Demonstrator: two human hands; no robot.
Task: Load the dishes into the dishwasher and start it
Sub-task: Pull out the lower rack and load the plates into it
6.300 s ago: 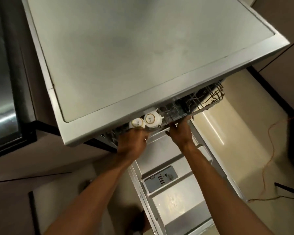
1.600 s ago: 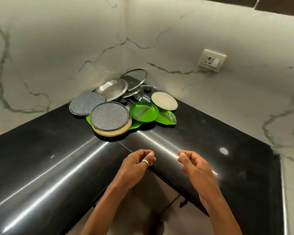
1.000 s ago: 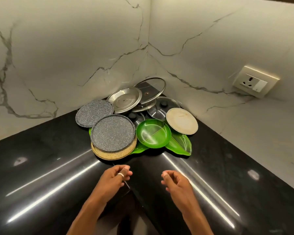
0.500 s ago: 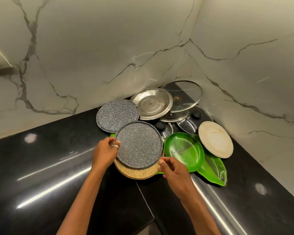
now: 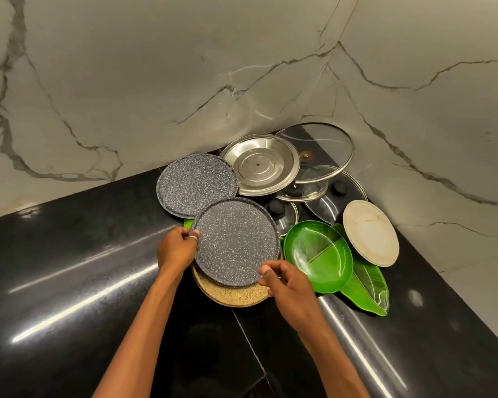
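Observation:
A heap of dishes fills the corner of the black counter (image 5: 69,282). On top at the front lies a grey speckled plate (image 5: 236,242), resting on a tan speckled plate (image 5: 233,297). My left hand (image 5: 176,248) grips the grey plate's left rim. My right hand (image 5: 285,285) pinches its near right rim. Behind it lies a second grey speckled plate (image 5: 193,182). To the right sit a round green divided plate (image 5: 318,254), a green leaf-shaped plate (image 5: 365,288) and a cream plate (image 5: 370,232). The dishwasher is out of view.
A steel lid (image 5: 260,165) and several glass lids (image 5: 319,145) lean at the back of the heap against the marble wall (image 5: 156,81). The counter's front edge forms an inner corner just below my forearms.
Since the frame 6.3 s ago at the dishwasher rack, I have turned to the counter. Over the last second both hands reached forward and took hold of the top grey plate's rim.

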